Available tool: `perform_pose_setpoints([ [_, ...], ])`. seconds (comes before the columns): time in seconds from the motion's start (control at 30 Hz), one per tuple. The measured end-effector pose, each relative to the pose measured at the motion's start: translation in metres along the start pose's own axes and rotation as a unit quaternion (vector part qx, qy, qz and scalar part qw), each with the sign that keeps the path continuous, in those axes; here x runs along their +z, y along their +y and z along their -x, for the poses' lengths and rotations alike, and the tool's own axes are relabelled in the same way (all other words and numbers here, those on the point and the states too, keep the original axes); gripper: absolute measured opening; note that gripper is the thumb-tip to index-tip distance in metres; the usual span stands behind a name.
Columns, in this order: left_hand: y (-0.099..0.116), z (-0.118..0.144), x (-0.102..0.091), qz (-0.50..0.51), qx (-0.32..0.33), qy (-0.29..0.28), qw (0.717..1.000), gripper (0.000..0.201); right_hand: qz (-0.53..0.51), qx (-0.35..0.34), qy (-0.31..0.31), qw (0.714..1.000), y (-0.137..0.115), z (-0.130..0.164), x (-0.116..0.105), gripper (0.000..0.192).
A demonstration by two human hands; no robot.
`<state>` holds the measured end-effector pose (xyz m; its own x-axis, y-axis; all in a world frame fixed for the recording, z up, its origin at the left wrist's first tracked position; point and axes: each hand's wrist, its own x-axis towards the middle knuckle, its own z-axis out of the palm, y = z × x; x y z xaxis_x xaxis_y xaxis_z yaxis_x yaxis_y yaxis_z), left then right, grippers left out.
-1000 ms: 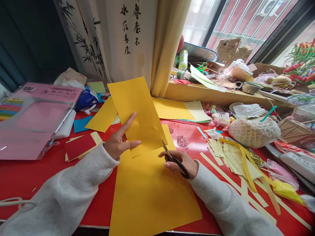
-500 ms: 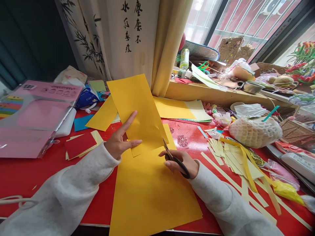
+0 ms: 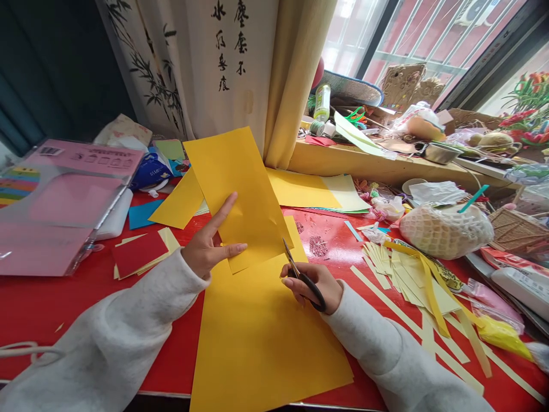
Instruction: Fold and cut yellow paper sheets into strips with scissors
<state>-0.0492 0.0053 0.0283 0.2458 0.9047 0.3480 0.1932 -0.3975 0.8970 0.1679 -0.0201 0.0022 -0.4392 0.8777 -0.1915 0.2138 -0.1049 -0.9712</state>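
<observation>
While the left hand lifts a cut flap of yellow paper clear of the bench, the right hand works a pair of scissors into the sheet at mid-frame. The left hand has the flap's lower left edge pinched, with the forefinger stretched up along the paper and another finger laid flat across its lower edge; this seems meant to keep the flap taut and out of the blades' path. The right hand is closed through the black handles, and the blades stand slightly parted with their tips at the end of the cut.

That flap is a long rectangle, with its long axis running from lower right to upper left of the frame and its free end tilted up toward the curtain. The scissors point up and to the left, roughly along the flap's right edge. The rest of the yellow sheet lies flat on the red bench in the lower centre, its long axis running toward the near edge.

Cut pale yellow strips lie heaped to the right, well apart from the hands. A pink paper packet sits at the left.
</observation>
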Motion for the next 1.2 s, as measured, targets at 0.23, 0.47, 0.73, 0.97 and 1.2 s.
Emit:
perform_pose_setpoints([
  [0.23,0.001,0.000,0.000,0.003,-0.009,-0.004,1.000,0.075,-0.013,0.001,0.005,1.000,0.004,-0.001,0.001,0.025],
  [0.47,0.001,-0.001,-0.001,-0.027,-0.009,0.002,1.000,0.074,-0.030,0.010,0.020,0.999,0.007,-0.001,0.004,0.026],
  [0.73,-0.001,0.001,0.002,-0.002,-0.033,-0.005,0.999,0.074,-0.038,-0.003,0.019,0.999,0.009,-0.002,0.006,0.026],
  [0.97,0.002,0.001,0.003,0.027,-0.058,-0.026,0.998,0.076,-0.050,-0.001,0.026,0.998,0.010,-0.002,0.005,0.025],
  [1.2,0.006,0.002,0.006,0.053,-0.087,-0.044,0.994,0.077,-0.036,0.005,0.034,0.999,0.011,-0.001,0.007,0.026],
])
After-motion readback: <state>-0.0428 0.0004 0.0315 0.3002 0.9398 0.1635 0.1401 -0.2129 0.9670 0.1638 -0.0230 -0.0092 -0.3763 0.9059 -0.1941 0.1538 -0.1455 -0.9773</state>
